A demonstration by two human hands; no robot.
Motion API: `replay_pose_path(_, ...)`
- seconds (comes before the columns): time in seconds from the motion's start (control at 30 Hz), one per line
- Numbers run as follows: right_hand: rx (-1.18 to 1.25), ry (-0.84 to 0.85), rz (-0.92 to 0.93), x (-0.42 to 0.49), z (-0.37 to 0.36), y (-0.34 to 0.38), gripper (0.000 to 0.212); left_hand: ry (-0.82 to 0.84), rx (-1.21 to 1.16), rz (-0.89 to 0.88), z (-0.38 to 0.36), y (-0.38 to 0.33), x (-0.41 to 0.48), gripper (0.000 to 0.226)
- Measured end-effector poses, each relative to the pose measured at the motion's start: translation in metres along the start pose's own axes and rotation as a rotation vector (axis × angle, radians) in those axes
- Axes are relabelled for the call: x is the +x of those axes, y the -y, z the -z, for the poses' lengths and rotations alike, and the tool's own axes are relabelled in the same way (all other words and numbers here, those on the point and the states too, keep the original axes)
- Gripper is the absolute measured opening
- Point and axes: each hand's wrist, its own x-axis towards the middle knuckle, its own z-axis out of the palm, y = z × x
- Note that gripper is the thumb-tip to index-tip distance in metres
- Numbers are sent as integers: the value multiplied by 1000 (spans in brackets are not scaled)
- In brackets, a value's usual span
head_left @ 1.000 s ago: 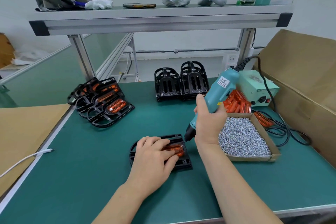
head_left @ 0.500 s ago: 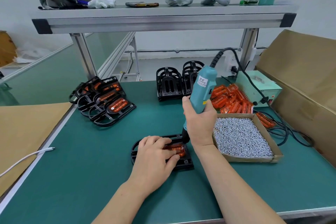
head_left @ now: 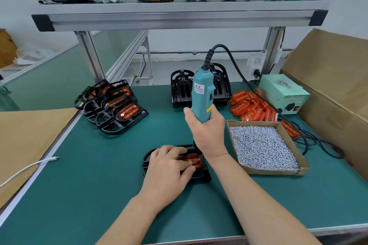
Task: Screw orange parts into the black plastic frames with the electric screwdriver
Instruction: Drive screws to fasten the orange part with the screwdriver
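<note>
Since the earlier frames the electric screwdriver (head_left: pixel 202 101) has swung from a rightward lean to near upright and has shifted toward 9 o'clock, and it now stands over the far right corner of the black plastic frame (head_left: pixel 201 177). The right hand (head_left: pixel 207 135) grips the lower barrel, fingers and thumb wrapped round it. The bit is hidden behind that hand, so contact with the work cannot be confirmed. The left hand (head_left: pixel 169 169) lies palm down on the frame with its fingers extended, pressing on the orange part (head_left: pixel 196 160) seated in the frame. The frame lies flat on the green mat (head_left: pixel 99 185) at bench centre. Taking that frame as centre, a stack of frames fitted with orange parts (head_left: pixel 113 107) lies at 10 o'clock, well apart. Two empty black frames (head_left: pixel 181 89) stand at 12 o'clock, behind the tool. Loose orange parts (head_left: pixel 251 107) are heaped at 1 o'clock, just beside a green power unit (head_left: pixel 282 93). The black cable (head_left: pixel 235 61) runs from the tool top toward that unit. At 3 o'clock, near the right forearm, sits a cardboard tray (head_left: pixel 274 172) filled with silver screws (head_left: pixel 260 147).
</note>
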Motion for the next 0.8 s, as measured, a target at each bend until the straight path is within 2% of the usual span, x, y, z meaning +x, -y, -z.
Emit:
replay_pose_path(0.17,25,24,-53,2,0,-1,20,3,-1,1,1,0,0,32)
replay_pose_path(0.47,90,43,-30,-5,10,6,19,26,-8,15,4,-2,0,35)
replay_pose_path(0.63,186,46,-37,-9,19,11,23,40,-13,10,4,-1,1,26)
replay_pose_path(0.8,220,223,-30,-9,30,14,18,36,-39,18,5,-1,1,24)
